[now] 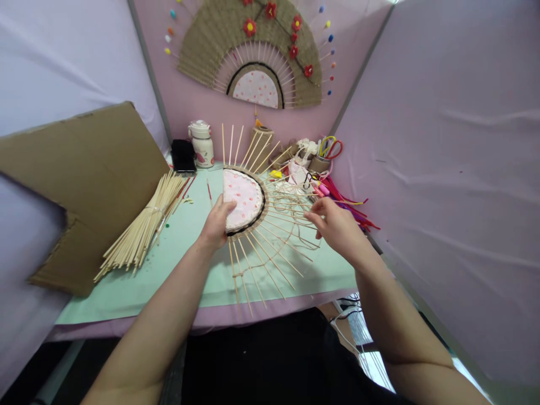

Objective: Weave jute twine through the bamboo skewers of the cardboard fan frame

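My left hand [218, 221] grips the straight edge of a half-round fan base [244, 199], with the thumb on its face. Pink dotted fabric covers the base, with a black braid and a tan woven band around its curve. Thin wooden sticks [270, 253] radiate from that curve. A strand of twine [265, 265] crosses the lower sticks and runs in loose loops near my right hand [327, 219]. The fingers of that hand are pinched on the twine among the stick ends at the right; the exact pinch point is partly hidden.
A bundle of loose sticks [141, 228] and folded cardboard [93, 185] lie left. At the back stand a white bottle [203, 147], a black object [183, 156] and a twine spool [261, 146]. Scissors [334, 149] and red strips [354, 205] are right. A finished fan [202, 56] hangs on the wall.
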